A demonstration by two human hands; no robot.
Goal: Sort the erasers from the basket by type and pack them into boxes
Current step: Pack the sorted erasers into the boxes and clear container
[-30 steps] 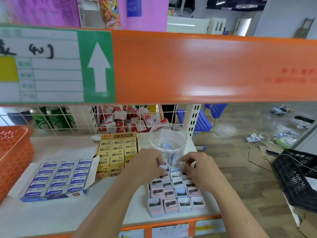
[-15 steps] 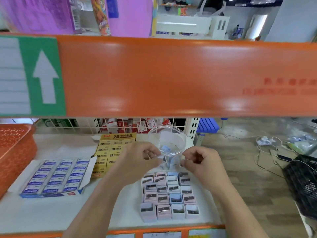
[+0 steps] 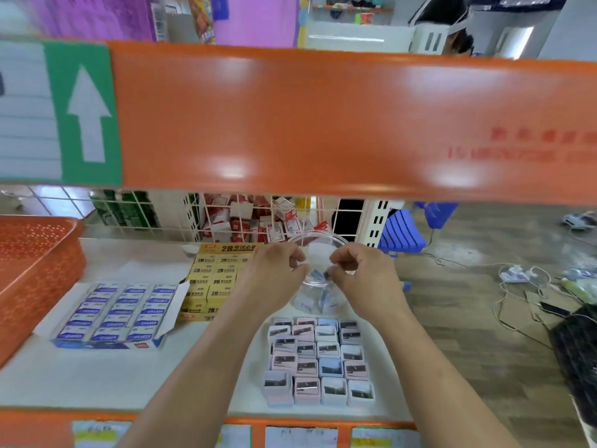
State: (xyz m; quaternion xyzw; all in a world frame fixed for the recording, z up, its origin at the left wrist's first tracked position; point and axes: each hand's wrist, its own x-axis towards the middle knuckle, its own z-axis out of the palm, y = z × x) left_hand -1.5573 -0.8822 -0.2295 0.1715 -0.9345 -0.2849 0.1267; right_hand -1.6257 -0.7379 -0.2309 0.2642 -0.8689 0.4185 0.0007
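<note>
Erasers [image 3: 318, 360] — small pastel blocks in pink, blue and white — stand in a tight grid of rows at the front right corner of the shelf [image 3: 97, 376]. Just behind the grid is a clear jar [image 3: 318, 300], upright and open-mouthed, with a few more pieces visible through its wall.

Left hand [image 3: 274, 276] and right hand [image 3: 361, 273] both sit over the jar mouth. Fingers are curled, with thumb and forefinger tips drawn close together; the two hands are near each other but apart. Cannot tell whether either pinches an eraser or only touches the rim, as the detail is blurred.

Yellow box [image 3: 210, 282], marked 2B, lies open left of the jar toward the back edge, filled with yellow pieces. The left wrist covers its right side. Blue box [image 3: 116, 313] lies open further left, flaps out, packed in three columns of blue-labelled pieces.

Basket [image 3: 38, 273], orange, sits at the left edge, partly cut off. Mesh [image 3: 155, 215] closes the back edge, with red-and-white cartons [image 3: 252, 221] piled behind it. An orange beam [image 3: 323, 124] spans the upper view.
</note>
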